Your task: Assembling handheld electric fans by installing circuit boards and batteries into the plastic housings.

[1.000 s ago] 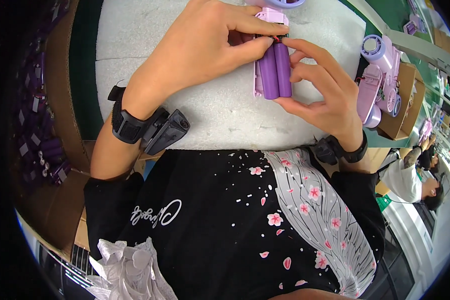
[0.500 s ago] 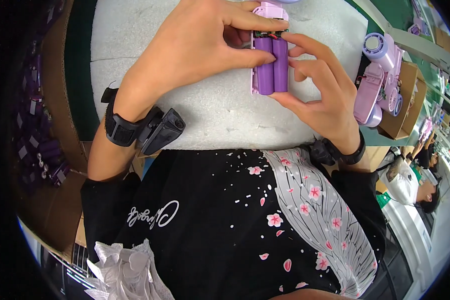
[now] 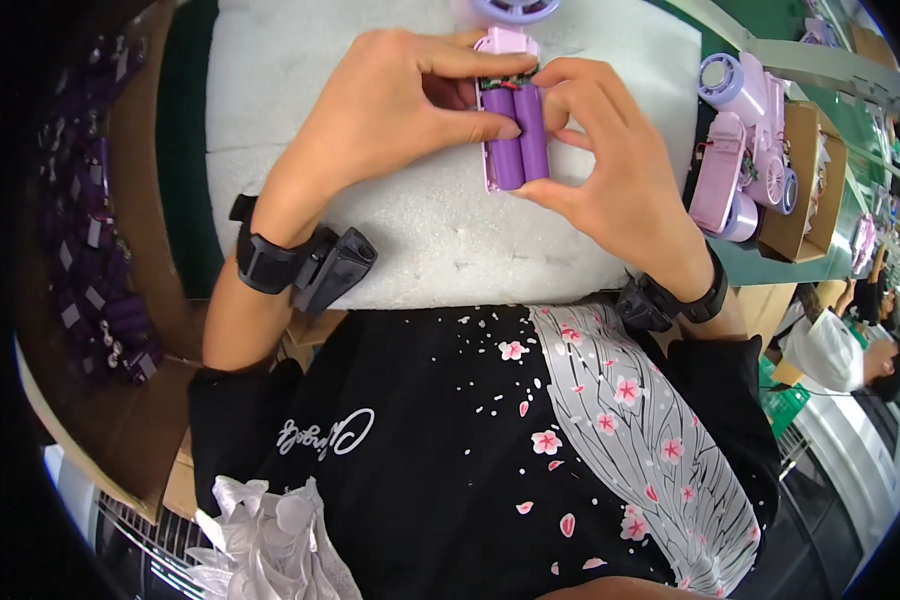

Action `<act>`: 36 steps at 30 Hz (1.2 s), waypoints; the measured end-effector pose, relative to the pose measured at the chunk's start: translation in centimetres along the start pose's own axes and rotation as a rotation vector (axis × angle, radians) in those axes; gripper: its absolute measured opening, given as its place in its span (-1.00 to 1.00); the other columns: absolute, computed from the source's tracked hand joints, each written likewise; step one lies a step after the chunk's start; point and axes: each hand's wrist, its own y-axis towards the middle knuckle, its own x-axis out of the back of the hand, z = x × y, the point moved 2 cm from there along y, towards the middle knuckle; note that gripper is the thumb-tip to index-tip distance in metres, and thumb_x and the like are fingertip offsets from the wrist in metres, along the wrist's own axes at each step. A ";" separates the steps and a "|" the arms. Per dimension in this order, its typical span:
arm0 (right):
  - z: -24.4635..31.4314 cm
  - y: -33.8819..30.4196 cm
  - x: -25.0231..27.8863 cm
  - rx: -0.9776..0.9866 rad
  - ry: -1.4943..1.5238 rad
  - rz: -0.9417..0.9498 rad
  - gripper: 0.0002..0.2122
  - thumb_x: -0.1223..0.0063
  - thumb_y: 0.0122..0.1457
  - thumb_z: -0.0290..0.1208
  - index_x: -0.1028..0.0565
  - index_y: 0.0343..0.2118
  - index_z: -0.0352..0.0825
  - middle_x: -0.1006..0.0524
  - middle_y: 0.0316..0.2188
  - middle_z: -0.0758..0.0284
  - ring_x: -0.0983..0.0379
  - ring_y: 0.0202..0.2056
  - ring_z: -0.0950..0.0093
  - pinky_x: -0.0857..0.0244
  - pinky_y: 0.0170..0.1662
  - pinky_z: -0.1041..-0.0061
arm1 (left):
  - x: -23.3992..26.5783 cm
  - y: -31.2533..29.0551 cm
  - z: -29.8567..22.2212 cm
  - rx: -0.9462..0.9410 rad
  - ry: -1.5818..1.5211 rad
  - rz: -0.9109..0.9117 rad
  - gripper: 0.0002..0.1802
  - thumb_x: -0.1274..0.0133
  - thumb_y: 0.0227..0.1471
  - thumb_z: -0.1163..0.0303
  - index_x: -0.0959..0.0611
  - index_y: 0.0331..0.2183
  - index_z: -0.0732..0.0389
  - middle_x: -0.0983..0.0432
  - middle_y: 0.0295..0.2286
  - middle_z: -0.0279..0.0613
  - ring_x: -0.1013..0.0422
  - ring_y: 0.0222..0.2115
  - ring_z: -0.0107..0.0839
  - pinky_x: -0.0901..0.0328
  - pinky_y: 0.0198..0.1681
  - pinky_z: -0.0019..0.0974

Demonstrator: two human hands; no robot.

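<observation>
Above the white foam pad, a pink open housing (image 3: 507, 40) of what looks like a handheld fan is held between both my hands. Two purple cylindrical battery cells (image 3: 520, 165) lie side by side in it, with a strip of green circuit board and thin wires (image 3: 510, 82) above them. My left hand (image 3: 375, 115) is closed round the housing's left side, its thumb pressing on the left cell and its index finger across the board end. My right hand (image 3: 625, 160) pinches from the right, thumb at the cells' lower end and index fingertip near the board.
A lilac round fan head (image 3: 515, 10) shows at the top edge. Pink and lilac fan parts (image 3: 735, 160) are piled at right beside a cardboard box (image 3: 805, 185). At left stands a large carton (image 3: 160, 200) of purple battery packs (image 3: 125, 315). A co-worker (image 3: 825, 350) is at far right.
The whole view has shifted slightly. The housing and both hands sit further left over the foam pad. My right index finger has bent closer to the board end; both hands keep their hold.
</observation>
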 end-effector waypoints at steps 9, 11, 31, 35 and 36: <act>-1.9 -0.2 -0.4 0.110 0.001 0.055 -0.50 -0.41 -0.29 -0.47 -0.33 -0.28 -0.32 -0.35 -0.11 0.24 -0.43 -0.19 0.21 -0.50 -0.17 0.42 | -1.0 -0.6 0.8 -0.092 -0.050 -0.044 -0.47 -0.38 -0.25 0.45 -0.67 -0.11 0.17 -0.65 -0.36 -0.15 -0.50 -0.50 -0.53 -0.39 -0.34 -0.45; -2.3 -0.2 -0.4 0.217 0.013 0.095 -0.50 -0.41 -0.29 -0.40 -0.33 -0.28 -0.32 -0.35 -0.14 0.24 -0.43 -0.20 0.22 -0.48 -0.22 0.40 | -1.0 -0.7 0.3 -0.033 -0.081 0.001 -0.44 -0.37 -0.24 0.51 -0.64 -0.09 0.25 -0.62 -0.27 -0.14 -0.46 -0.41 -0.58 -0.37 -0.27 -0.45; -0.3 0.2 -1.7 0.182 -0.113 0.064 -0.48 -0.42 -0.23 -0.34 -0.31 -0.25 -0.32 -0.29 -0.12 0.19 -0.48 -0.26 0.14 -0.44 -0.31 0.20 | 0.0 -1.5 0.3 0.073 -0.109 -0.045 -0.43 -0.40 -0.35 0.56 -0.68 -0.14 0.24 -0.61 -0.18 -0.07 -0.45 -0.53 -0.56 -0.38 -0.39 -0.45; -0.3 0.4 -1.8 0.117 -0.040 0.149 -0.48 -0.44 -0.23 -0.32 -0.31 -0.27 -0.30 -0.28 -0.05 0.24 -0.45 -0.21 0.16 -0.41 -0.26 0.28 | -0.1 -2.0 0.7 0.101 -0.148 -0.074 -0.44 -0.39 -0.35 0.56 -0.68 -0.15 0.24 -0.60 -0.17 -0.07 -0.45 -0.52 -0.56 -0.38 -0.38 -0.46; -0.5 0.4 -1.8 0.113 -0.028 0.160 -0.48 -0.44 -0.23 -0.32 -0.31 -0.27 -0.30 -0.28 -0.05 0.24 -0.45 -0.21 0.16 -0.41 -0.26 0.28 | -0.1 -2.0 0.9 0.112 -0.156 -0.086 -0.44 -0.39 -0.34 0.55 -0.68 -0.15 0.23 -0.60 -0.16 -0.07 -0.46 -0.51 -0.56 -0.38 -0.38 -0.46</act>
